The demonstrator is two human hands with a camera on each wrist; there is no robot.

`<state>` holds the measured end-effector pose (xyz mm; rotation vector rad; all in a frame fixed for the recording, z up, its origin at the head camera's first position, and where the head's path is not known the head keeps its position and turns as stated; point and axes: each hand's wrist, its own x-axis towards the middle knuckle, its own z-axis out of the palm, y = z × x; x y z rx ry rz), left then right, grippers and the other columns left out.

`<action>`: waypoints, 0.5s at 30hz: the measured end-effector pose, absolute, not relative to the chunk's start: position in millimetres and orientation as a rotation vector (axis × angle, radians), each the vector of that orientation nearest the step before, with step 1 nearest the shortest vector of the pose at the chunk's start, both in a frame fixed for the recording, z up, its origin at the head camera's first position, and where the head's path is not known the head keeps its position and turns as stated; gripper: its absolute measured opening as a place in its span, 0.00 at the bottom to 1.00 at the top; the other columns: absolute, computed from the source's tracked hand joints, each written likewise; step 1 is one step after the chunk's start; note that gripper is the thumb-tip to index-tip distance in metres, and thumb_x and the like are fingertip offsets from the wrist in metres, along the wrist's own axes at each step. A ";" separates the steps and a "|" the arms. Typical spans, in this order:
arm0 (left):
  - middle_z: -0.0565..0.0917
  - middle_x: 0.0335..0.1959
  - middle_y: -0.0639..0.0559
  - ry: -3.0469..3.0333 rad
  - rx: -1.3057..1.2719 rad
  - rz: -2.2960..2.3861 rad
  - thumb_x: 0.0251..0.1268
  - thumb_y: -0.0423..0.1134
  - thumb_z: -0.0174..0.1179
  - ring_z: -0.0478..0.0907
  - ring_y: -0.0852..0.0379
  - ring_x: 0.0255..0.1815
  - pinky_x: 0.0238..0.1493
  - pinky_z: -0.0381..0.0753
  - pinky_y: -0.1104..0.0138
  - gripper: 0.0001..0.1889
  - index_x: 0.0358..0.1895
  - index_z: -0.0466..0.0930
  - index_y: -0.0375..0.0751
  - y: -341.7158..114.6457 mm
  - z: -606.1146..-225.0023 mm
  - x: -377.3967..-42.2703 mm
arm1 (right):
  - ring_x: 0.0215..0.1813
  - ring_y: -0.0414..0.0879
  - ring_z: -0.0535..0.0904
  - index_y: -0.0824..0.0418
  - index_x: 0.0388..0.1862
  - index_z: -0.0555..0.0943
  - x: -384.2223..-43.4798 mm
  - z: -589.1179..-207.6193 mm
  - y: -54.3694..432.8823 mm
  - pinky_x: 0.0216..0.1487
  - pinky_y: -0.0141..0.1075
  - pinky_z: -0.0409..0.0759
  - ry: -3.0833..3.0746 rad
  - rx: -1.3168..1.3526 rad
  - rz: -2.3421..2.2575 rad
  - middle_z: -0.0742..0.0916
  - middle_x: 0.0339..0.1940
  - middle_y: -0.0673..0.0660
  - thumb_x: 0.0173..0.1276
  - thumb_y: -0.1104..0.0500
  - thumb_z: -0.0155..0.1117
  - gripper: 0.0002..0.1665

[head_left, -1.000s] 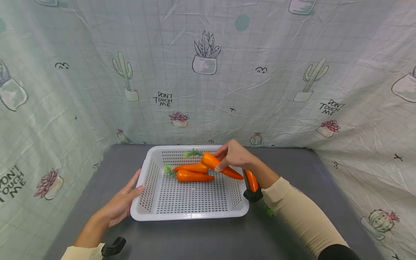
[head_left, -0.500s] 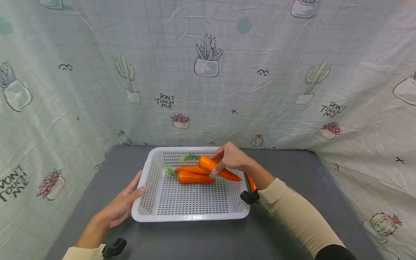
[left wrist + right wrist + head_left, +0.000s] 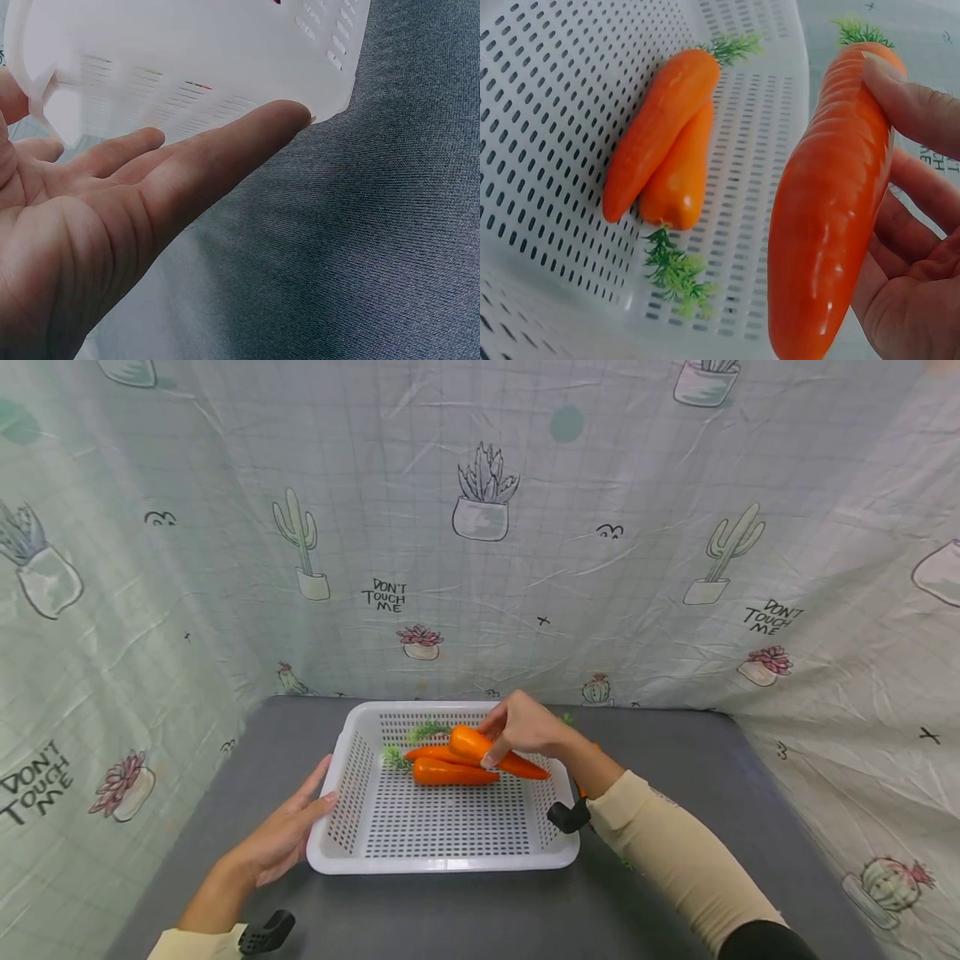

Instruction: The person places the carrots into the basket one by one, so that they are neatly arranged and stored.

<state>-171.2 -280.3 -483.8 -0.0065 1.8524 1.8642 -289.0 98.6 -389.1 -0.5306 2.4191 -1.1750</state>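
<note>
Grey table (image 3: 420,918) under both hands, white patterned curtain (image 3: 540,560) beyond them. White perforated basket (image 3: 442,865) sits between the hands. Two carrots lie in it, left of the right hand: front carrot (image 3: 656,135) and back carrot (image 3: 676,199), touching, thick ends opposite ways. Outside the basket, orange bits (image 3: 581,791) and green bits (image 3: 567,720) peek out around the right forearm; beige sleeve (image 3: 682,852) and arm block most of it, count can't be told.

Head view hides the back carrot's thick end behind the held one; right wrist view shows it, plus its green tuft (image 3: 676,270). Left wrist view shows straight fingers along the basket's outer wall; head view gives the thumb tip on the rim.

Held carrot (image 3: 825,217): at the right hand (image 3: 525,727), pinched between thumb and fingers near the thick end, over the basket, well apart from the left hand. Left hand (image 3: 285,835): fingers extended, touching the basket's near-hand side, not clenched.
</note>
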 end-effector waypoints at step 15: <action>0.42 0.86 0.32 1.857 0.006 1.872 0.86 0.50 0.45 0.61 0.22 0.78 0.55 0.83 0.43 0.41 0.82 0.22 0.78 -280.5 -484.5 -169.6 | 0.40 0.46 0.87 0.63 0.49 0.91 -293.7 -390.8 79.6 0.44 0.39 0.87 2.394 -0.622 -1.145 0.94 0.42 0.57 0.46 0.67 0.87 0.27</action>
